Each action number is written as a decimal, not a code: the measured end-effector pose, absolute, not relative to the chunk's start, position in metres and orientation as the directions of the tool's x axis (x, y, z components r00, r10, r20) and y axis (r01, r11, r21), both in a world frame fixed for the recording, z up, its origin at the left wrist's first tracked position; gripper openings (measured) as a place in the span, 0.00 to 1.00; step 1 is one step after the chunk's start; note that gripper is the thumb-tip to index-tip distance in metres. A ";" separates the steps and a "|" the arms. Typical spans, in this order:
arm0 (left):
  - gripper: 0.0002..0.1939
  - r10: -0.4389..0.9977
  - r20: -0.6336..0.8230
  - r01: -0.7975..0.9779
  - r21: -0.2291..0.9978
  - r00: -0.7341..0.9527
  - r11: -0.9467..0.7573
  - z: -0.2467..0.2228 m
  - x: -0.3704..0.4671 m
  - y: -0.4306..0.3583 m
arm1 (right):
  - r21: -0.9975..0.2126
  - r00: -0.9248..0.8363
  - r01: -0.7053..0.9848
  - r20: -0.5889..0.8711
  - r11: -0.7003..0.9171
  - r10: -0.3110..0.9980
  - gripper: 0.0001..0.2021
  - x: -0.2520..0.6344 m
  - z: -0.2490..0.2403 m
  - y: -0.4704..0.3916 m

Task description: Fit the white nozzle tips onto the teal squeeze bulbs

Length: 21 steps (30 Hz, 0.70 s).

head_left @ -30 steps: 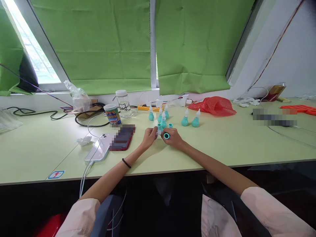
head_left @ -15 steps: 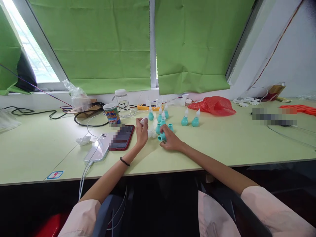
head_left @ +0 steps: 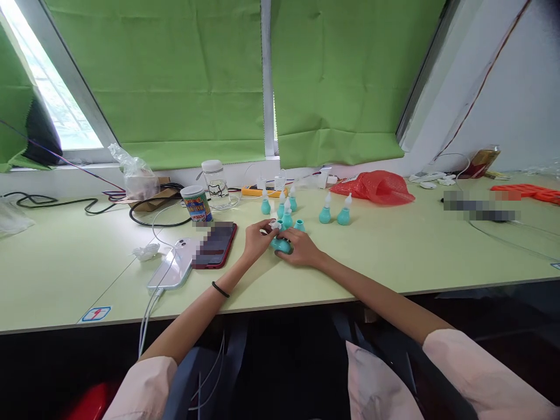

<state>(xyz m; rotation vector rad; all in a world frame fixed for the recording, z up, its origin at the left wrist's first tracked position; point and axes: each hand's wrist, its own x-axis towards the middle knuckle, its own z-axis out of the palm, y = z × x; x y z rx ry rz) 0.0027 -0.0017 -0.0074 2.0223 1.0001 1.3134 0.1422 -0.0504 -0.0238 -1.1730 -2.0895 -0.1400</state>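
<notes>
My right hand is closed round a teal squeeze bulb just above the table. Between the thumb and fingers of my left hand is a small translucent white nozzle tip, held at the mouth of that bulb; whether it sits inside cannot be made out. Right behind the hands stands an open teal bulb without a tip. Several bulbs with white tips stand upright farther back, among them one bulb at the left and a pair on the right, whose nearer bulb shows plainly.
Left of my hands lie a dark red-edged phone and a white phone with a cable. Behind them stand a printed canister and a clear jar. A red plastic bag lies at the back right.
My left hand has come down and right, bringing the nozzle tip to the bulb. The bulb in my right hand has turned from lying sideways to mouth up.
</notes>
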 end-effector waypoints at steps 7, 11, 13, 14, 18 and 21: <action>0.16 0.720 0.631 0.391 0.609 0.288 -0.690 -0.007 0.003 -0.004 | -0.360 -0.167 0.742 0.717 0.565 0.677 0.07 0.143 -0.024 -0.046; 0.17 0.588 0.683 0.419 0.425 0.433 -0.803 -0.009 0.002 -0.005 | -0.508 -0.035 0.671 0.706 0.540 0.708 0.12 0.145 -0.026 -0.044; 0.18 0.529 0.689 0.418 0.345 0.495 -0.840 -0.010 0.003 -0.005 | -0.545 -0.028 0.634 0.693 0.549 0.720 0.16 0.145 -0.026 -0.043; 0.18 0.510 0.692 0.418 0.319 0.510 -0.851 -0.010 0.003 -0.005 | -0.552 -0.036 0.623 0.688 0.554 0.725 0.16 0.146 -0.025 -0.042; 0.15 0.522 0.707 0.400 0.354 0.478 -0.845 -0.010 0.005 -0.009 | -0.551 -0.036 0.615 0.695 0.564 0.718 0.10 0.146 -0.025 -0.041; 0.11 0.556 0.715 0.347 0.439 0.424 -0.829 -0.011 0.006 -0.010 | -0.566 0.013 0.608 0.708 0.557 0.706 0.12 0.146 -0.025 -0.040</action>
